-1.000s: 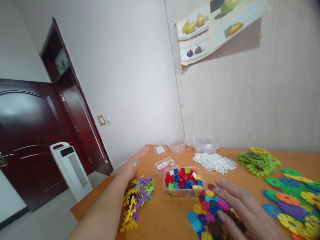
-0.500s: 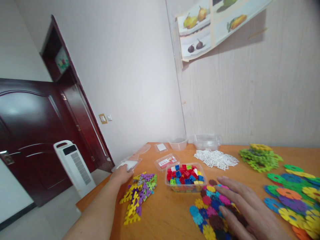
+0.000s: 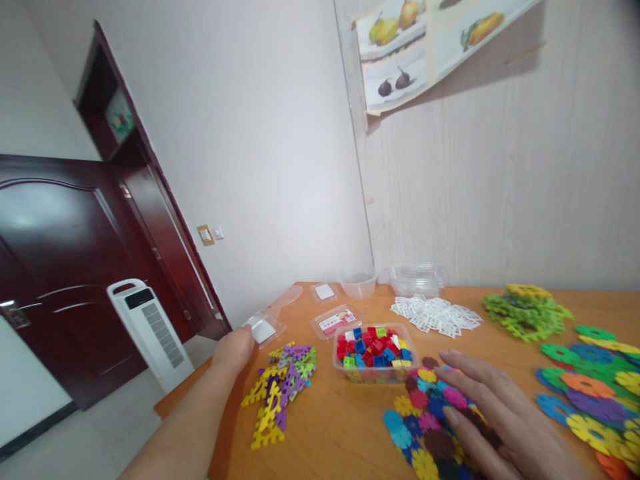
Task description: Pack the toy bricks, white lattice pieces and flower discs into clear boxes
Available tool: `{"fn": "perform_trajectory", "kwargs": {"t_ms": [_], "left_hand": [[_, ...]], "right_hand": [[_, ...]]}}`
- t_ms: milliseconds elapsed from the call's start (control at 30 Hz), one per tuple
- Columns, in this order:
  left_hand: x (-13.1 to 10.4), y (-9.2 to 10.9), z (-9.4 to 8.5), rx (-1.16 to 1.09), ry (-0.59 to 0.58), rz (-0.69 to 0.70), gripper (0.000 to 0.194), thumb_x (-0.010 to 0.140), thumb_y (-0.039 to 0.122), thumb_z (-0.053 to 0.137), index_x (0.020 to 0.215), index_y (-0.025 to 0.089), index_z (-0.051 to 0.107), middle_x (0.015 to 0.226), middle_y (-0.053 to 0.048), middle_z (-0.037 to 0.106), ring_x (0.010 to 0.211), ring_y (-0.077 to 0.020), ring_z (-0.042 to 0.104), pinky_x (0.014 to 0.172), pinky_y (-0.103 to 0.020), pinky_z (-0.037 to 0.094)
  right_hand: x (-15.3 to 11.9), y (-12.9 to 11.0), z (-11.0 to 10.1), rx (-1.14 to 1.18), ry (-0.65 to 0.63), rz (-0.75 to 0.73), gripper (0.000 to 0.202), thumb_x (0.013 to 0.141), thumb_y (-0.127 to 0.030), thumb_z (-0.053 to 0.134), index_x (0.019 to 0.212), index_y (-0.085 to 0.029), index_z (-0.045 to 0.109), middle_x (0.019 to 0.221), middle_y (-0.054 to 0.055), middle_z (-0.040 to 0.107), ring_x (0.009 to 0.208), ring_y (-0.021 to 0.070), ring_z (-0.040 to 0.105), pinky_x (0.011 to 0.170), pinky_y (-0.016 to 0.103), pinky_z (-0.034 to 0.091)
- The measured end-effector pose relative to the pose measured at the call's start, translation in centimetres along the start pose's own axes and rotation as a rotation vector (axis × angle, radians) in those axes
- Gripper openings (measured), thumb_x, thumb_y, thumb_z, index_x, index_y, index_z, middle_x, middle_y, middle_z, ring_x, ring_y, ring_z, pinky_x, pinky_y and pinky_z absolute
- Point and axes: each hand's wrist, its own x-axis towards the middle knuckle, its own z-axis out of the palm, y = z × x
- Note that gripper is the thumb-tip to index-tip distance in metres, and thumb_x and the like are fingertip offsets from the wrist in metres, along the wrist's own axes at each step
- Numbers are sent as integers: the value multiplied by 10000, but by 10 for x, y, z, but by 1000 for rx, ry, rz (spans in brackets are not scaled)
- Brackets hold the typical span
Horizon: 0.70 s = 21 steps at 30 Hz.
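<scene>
My left hand [image 3: 234, 348] reaches to the table's left edge and pinches the near-left edge of a clear plastic lid [image 3: 264, 328] with a white label; its fingertips are partly hidden. Just right of that forearm lies a pile of yellow, purple and green notched triangular pieces [image 3: 283, 393]. My right hand [image 3: 505, 417] is open, fingers spread, over a heap of small colourful snowflake discs [image 3: 417, 423]; it holds nothing that I can see. Between the hands stands a clear tub [image 3: 376, 377] full of small red, blue, yellow and green cubes.
Another labelled clear lid [image 3: 336, 321] lies behind the tub. White frame-like pieces [image 3: 437, 315], a green stack [image 3: 527, 313] and large flower discs [image 3: 593, 393] lie on the right. Clear containers [image 3: 417, 280] stand by the wall. A white heater-like appliance [image 3: 153, 333] stands left of the table.
My left hand has drawn back slightly toward me and closed at the lid's edge, where its fingers had lain over the lid. The view has shifted a little; my right hand stays over the discs.
</scene>
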Motion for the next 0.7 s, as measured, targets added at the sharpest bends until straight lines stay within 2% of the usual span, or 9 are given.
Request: {"fn": "perform_trajectory", "kwargs": {"t_ms": [100, 233, 400, 467, 567, 633, 700], "left_hand": [[-5, -6, -10, 42, 39, -16, 335, 914, 299, 414, 1062, 171, 686, 1063, -168, 730, 961, -315, 694, 800, -359, 490], [-9, -16, -20, -43, 133, -98, 392, 954, 326, 340, 1118, 180, 665, 1081, -150, 729, 953, -291, 695, 763, -334, 487], [-7, -23, -31, -258, 354, -214, 404, 955, 312, 329, 1160, 175, 649, 1097, -151, 726, 984, -280, 680, 790, -334, 481], [-5, -19, -35, -459, 419, -238, 387, 939, 339, 365, 1096, 163, 671, 1042, -143, 739, 979, -273, 680, 785, -327, 496], [-5, -3, -42, -966, 442, -291, 337, 887, 355, 449, 998, 133, 678, 917, -109, 749, 875, -223, 705, 736, -287, 534], [-10, 11, -47, -1240, 398, -290, 299, 839, 329, 507, 972, 121, 677, 855, -91, 741, 803, -199, 708, 707, -279, 554], [-16, 24, -52, -1365, 370, -232, 251, 791, 272, 544, 942, 134, 690, 841, -65, 736, 764, -174, 700, 699, -270, 565]], "right_hand": [[-3, 1, 0, 10, -26, 15, 445, 918, -412, 585, 1346, -292, 593, 1432, 59, 566, 1267, 277, 578, 983, 381, 560], [-9, 2, 1, 9, -58, 30, 468, 926, -420, 576, 1377, -295, 566, 1481, 56, 515, 1308, 281, 541, 1026, 392, 534], [-10, 6, 2, -16, -67, 22, 469, 932, -413, 566, 1384, -293, 554, 1486, 57, 505, 1314, 278, 531, 1021, 394, 534], [-8, 7, 2, -23, -63, 11, 473, 926, -409, 578, 1383, -294, 553, 1476, 54, 513, 1307, 272, 537, 1010, 383, 541], [-7, 9, 2, -17, -46, -1, 475, 920, -410, 587, 1379, -291, 559, 1463, 56, 527, 1306, 276, 538, 1003, 380, 544], [-6, 9, 1, -10, -42, -5, 470, 922, -407, 583, 1376, -285, 565, 1462, 61, 530, 1307, 281, 538, 1006, 387, 542], [-6, 9, 0, -13, -43, -7, 464, 923, -405, 582, 1370, -282, 573, 1460, 65, 534, 1301, 283, 544, 1008, 388, 541]]}}
